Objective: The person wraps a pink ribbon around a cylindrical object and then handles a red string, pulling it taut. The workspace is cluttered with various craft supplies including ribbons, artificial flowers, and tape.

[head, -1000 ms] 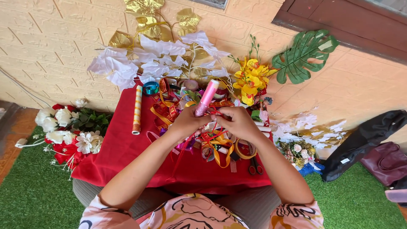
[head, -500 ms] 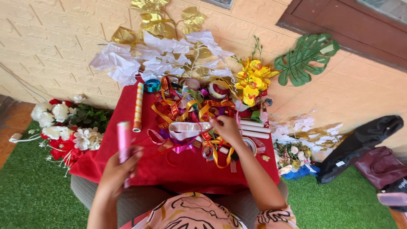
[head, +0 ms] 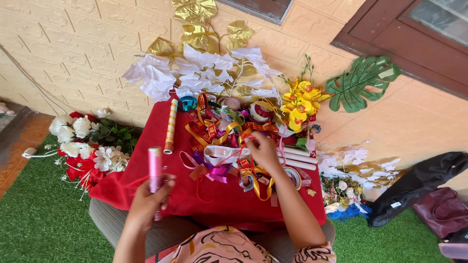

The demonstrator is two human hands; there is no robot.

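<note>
Head view, left hand (head: 146,202) gripping a pink roll (head: 155,176) upright over the near left of the red-draped surface (head: 146,146), right hand (head: 262,148) pinching a thin red ribbon (head: 234,152) amid the ribbon pile (head: 229,141), orange patterned roll (head: 170,125) lying beside, white flowers (head: 195,68) behind.

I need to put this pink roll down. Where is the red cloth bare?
Bare red cloth lies left of the ribbon pile, between the striped roll and the left hand holding the pink roll. The right hand is in the crowded ribbons.
</note>
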